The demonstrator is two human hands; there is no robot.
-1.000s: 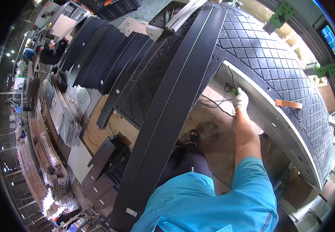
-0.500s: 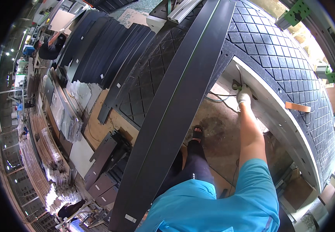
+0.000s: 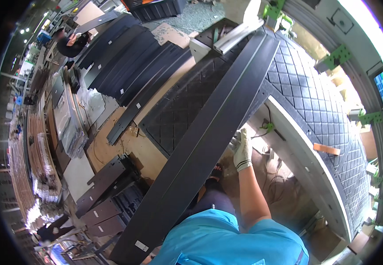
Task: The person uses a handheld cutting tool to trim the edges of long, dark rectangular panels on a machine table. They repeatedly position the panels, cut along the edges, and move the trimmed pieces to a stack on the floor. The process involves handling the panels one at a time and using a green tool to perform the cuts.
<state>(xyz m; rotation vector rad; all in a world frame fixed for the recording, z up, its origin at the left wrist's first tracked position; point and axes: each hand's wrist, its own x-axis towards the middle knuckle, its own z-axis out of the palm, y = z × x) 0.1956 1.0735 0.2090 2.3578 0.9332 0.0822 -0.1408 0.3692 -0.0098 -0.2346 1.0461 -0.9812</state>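
Observation:
A long dark panel with a lengthwise groove slants across the view, its near end beside my body and its far part on the machine's black padded table. My right hand, in a whitish glove, is close beside the panel's right edge, over the gap in the table. Its fingers are bent around a small greyish thing, partly covered and too blurred to name. A green fitting sits on the pale inner side of the table frame, apart from the hand. My left hand does not show.
Dark panels lie in a stack at the far left, with more panels at the near left. An orange-brown strip rests on the padded table. A control screen is at right. A person works far left.
My right hand has left the green fitting and moved left to the panel's edge, with a greyish thing now at its fingers. The whole view has shifted; the panel still lies slantwise.

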